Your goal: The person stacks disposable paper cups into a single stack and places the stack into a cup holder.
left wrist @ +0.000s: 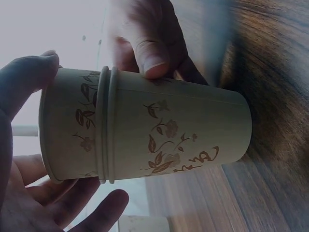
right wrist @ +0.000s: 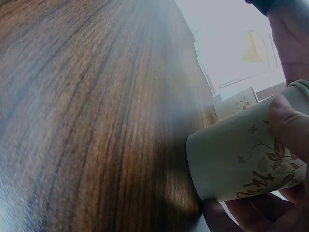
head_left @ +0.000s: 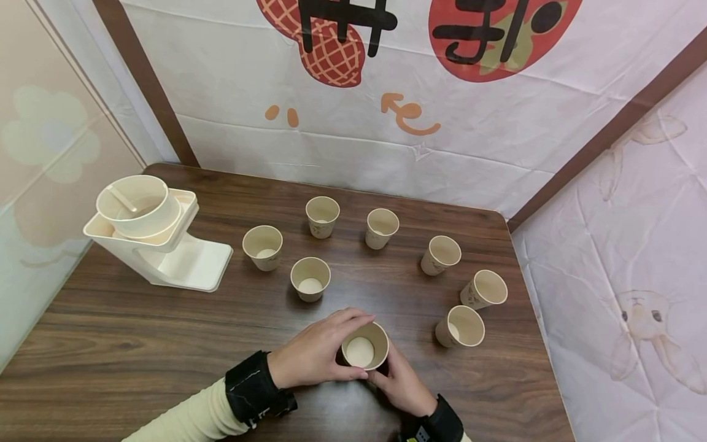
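A short stack of nested paper cups (left wrist: 178,128) with brown flower print stands near the table's front edge, mouth up. My left hand (head_left: 315,353) grips the upper cup (left wrist: 70,125) near its rim, thumb on one side and fingers on the other. Lower down, my right hand (head_left: 407,382) holds the outer cup (right wrist: 231,150) between thumb and fingers. Two rims sit close together below the top cup's rim in the left wrist view. From the head view only the inside of the top cup (head_left: 360,352) shows, so the stack's base is hidden there.
Several single paper cups stand in a loose arc beyond my hands, from a left cup (head_left: 262,248) to a right cup (head_left: 460,326). A white stand (head_left: 193,261) bearing a white bowl (head_left: 138,215) is at the back left. Cloth hangings (head_left: 353,153) border the table.
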Available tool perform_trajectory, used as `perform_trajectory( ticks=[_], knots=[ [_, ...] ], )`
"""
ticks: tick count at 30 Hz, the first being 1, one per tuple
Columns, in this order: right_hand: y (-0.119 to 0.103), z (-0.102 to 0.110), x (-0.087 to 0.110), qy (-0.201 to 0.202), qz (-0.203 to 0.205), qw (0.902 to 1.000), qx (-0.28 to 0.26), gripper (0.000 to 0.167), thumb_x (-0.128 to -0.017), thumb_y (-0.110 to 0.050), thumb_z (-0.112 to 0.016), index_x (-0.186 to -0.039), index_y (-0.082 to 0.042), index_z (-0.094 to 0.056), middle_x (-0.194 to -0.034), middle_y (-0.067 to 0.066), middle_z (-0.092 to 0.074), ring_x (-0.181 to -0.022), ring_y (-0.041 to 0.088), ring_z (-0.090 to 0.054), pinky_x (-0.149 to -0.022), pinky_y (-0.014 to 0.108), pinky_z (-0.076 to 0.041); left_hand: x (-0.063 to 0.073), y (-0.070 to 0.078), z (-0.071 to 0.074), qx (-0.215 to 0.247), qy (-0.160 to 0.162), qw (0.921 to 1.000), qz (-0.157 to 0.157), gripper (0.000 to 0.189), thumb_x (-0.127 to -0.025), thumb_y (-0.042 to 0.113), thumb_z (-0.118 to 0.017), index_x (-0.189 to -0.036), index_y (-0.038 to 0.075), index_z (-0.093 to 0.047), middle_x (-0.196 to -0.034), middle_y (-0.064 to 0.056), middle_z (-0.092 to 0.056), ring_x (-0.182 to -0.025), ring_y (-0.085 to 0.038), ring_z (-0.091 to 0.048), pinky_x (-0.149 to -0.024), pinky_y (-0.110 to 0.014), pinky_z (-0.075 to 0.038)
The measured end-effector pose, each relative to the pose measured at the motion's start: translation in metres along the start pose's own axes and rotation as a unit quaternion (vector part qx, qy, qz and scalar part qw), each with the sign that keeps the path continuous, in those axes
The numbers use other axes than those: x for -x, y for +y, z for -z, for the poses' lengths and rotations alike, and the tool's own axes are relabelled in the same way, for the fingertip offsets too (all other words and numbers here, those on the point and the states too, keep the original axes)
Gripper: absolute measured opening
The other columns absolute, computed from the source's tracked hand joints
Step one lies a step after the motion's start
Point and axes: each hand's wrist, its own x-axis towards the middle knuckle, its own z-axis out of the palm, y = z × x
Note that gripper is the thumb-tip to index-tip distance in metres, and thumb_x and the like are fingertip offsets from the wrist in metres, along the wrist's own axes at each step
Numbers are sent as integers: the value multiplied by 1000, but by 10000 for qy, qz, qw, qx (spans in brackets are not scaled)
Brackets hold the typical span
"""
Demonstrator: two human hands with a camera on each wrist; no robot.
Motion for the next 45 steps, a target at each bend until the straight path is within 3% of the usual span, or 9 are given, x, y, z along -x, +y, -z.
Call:
perform_trajectory(
  ticks=[20, 45],
  knots=[
    [-3, -1, -2, 5, 11, 10000, -71, 75, -97, -9, -70, -158, -11, -27, -156, 12, -41, -141, 28, -42, -112, 28, -39, 0, -8, -7, -291, -22, 9995, -85, 82, -83, 42, -85, -148, 6, -51, -144, -5, -54, -131, -19, -52, -107, -42, -47],
    [-3, 0, -1, -88, 21, 9999, -50, 75, -99, -17, -68, -159, -15, -24, -158, 12, -38, -144, 29, -38, -116, 38, -36, 0, -16, -15, -256, -88, 9996, 20, 84, -81, 44, -86, -148, 8, -52, -145, -3, -54, -130, -18, -54, -105, -41, -49]
  ],
)
